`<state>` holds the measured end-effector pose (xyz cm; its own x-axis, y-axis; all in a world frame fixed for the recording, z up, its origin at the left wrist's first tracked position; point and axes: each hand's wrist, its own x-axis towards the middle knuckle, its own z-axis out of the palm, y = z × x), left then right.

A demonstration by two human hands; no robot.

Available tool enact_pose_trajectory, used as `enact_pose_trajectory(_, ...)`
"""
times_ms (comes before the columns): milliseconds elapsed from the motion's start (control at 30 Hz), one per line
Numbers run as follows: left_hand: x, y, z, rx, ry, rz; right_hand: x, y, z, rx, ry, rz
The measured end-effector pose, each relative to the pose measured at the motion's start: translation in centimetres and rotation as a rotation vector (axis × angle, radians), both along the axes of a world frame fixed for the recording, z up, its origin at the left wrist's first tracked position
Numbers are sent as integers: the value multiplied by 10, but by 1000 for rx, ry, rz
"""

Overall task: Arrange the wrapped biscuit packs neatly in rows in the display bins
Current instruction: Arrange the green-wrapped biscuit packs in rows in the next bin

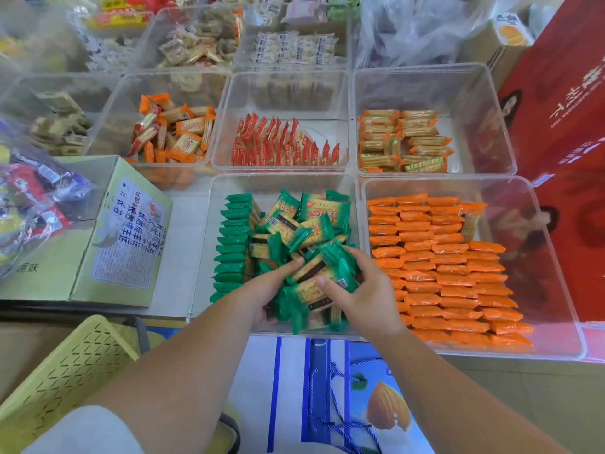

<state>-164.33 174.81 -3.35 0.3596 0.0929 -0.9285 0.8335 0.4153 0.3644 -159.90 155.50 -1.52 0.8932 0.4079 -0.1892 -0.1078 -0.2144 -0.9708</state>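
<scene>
Head view: both hands gathered green packs in the near centre display bin for rowing.

Bin at 3 o'clock of it held orange packs already laid in tidy rows, which appeared to set the standard required. Within the centre bin, a finished row of green packs stood on edge along the wall at 9 o'clock, judged so placed to save space and show uniform ends. A loose heap lay jumbled at 12 o'clock, unsorted. At 6 o'clock, a bundle was squared between the palms. The left hand gripped it from 9 o'clock and the right hand from 3 o'clock, fingers curled round, presumably to align the packs before setting them down as one block.
</scene>
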Motion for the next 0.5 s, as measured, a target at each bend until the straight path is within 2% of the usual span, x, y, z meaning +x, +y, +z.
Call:
enact_pose_trajectory(300,-12,9,9,-147,-115,-52,2,-1,1,134,91,-119)
enact_pose_trajectory(500,-10,-4,15,4,-118,-289,5,-1,6,234,157,-176)
